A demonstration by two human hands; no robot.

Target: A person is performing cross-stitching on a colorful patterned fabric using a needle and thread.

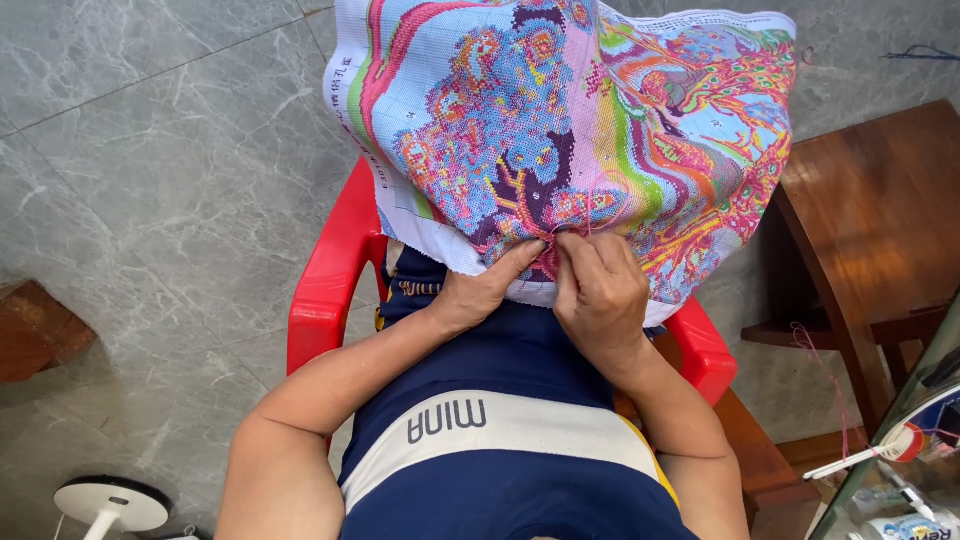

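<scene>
**Stitching at the cloth's near edge**

Head view: cross-stitch cloth [560, 120] lay draped over the lap, above a red chair [325, 290]. Left hand [480, 290] braced it, thumb extended. Right hand [600, 290] had fingertips pinched together at the stitch point; needle not discernible. Judgement: keep fabric taut.

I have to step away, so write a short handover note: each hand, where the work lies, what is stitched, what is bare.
Left hand: thumb pressed on the cross-stitch cloth at its near edge, holding it down.
Right hand: fingertips pinched at the cloth beside the left thumb; any needle is too small to see.
The cloth drapes over the lap and the red plastic chair.
Done: most of the pattern is filled with colour.
Left: the white margin is bare.
</scene>
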